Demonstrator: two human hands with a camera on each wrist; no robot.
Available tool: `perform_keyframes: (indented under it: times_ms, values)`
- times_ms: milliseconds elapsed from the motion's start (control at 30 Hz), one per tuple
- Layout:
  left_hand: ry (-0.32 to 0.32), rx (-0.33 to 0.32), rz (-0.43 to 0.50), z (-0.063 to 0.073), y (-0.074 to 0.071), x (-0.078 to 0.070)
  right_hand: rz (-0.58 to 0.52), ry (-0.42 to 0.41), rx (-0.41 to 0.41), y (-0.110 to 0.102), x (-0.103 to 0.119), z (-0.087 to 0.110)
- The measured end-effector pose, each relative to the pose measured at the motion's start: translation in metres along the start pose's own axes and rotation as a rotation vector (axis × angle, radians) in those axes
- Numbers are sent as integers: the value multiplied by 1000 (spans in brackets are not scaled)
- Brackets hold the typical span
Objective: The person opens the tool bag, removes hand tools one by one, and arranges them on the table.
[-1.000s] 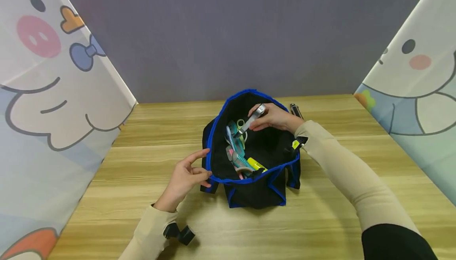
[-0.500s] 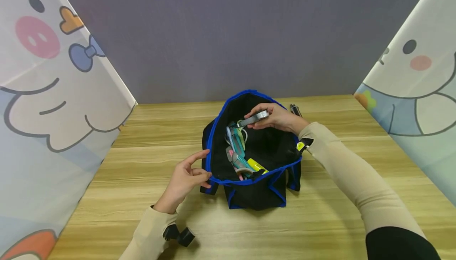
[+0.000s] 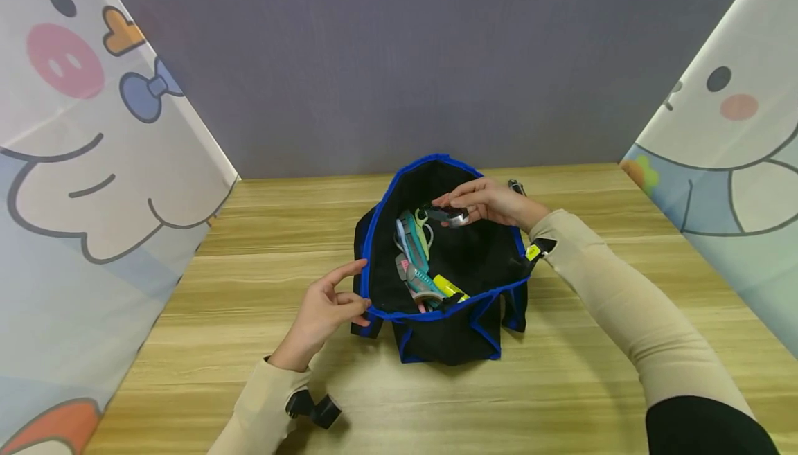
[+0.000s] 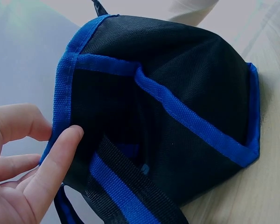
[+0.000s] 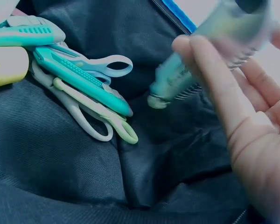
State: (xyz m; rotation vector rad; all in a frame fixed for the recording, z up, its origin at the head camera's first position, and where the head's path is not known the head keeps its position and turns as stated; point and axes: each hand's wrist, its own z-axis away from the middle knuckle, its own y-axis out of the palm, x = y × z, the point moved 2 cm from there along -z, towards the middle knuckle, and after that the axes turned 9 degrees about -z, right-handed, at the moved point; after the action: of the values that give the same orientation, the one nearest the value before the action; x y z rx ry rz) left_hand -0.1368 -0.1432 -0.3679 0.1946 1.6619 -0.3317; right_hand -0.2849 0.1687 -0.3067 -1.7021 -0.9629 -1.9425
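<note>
A black tool bag with blue trim stands on the table with its mouth spread wide. My left hand pinches its left rim between thumb and fingers, as the left wrist view also shows. Inside the mouth, my right hand holds a silver metal tool with a rounded end and a ridged edge; motion blur in the right wrist view hides its exact kind. Below and left of that hand lie a teal utility knife, scissors with looped handles and a yellow item.
A black-and-silver object lies behind the bag's right side, partly hidden by my right hand. Cartoon-printed panels stand on both sides, and a grey wall rises at the back of the wooden table.
My right hand has turned the silver tool from a slant toward the lower left to nearly level, its rounded end now lower. The left hand keeps its place on the rim.
</note>
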Motion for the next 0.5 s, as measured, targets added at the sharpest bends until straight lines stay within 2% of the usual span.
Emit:
perform_keyframes:
  times_ms: [267, 500]
  values:
    - [-1, 2, 5, -1, 0, 1, 65, 34, -126, -1, -3, 0]
    - [11, -3, 8, -2, -2, 3, 126, 29, -147, 2, 0, 2]
